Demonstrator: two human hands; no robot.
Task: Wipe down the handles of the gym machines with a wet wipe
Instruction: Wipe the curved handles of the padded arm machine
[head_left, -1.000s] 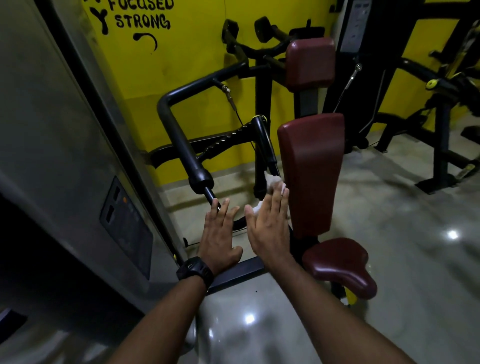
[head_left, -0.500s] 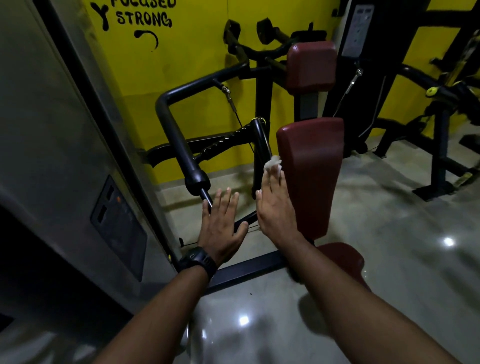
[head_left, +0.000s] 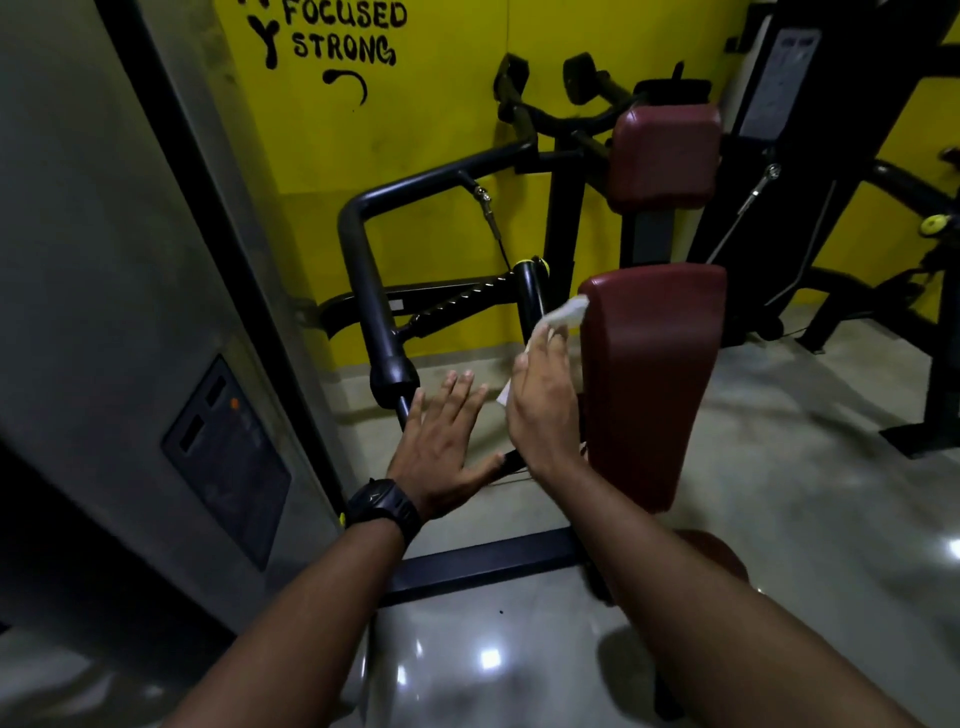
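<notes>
The wet wipe (head_left: 563, 314) lay under my right hand (head_left: 540, 410), its white end sticking out past the fingertips at 12 o'clock, between the black upright handle (head_left: 531, 291) and the left edge of the maroon back pad (head_left: 649, 384); whether it touched the handle I could not tell. That hand was flat, fingers stretched straight over the wipe, thumb hidden. At its 9 o'clock my left hand (head_left: 441, 441) hung released, fingers straight and spread, grasping nothing, a black watch (head_left: 384, 506) on the wrist. At 11 o'clock of the left hand rose the bent black arm tube (head_left: 363, 270). A second maroon pad (head_left: 665, 156) sat at 12 o'clock above the back pad, against the yellow wall (head_left: 431, 130).
</notes>
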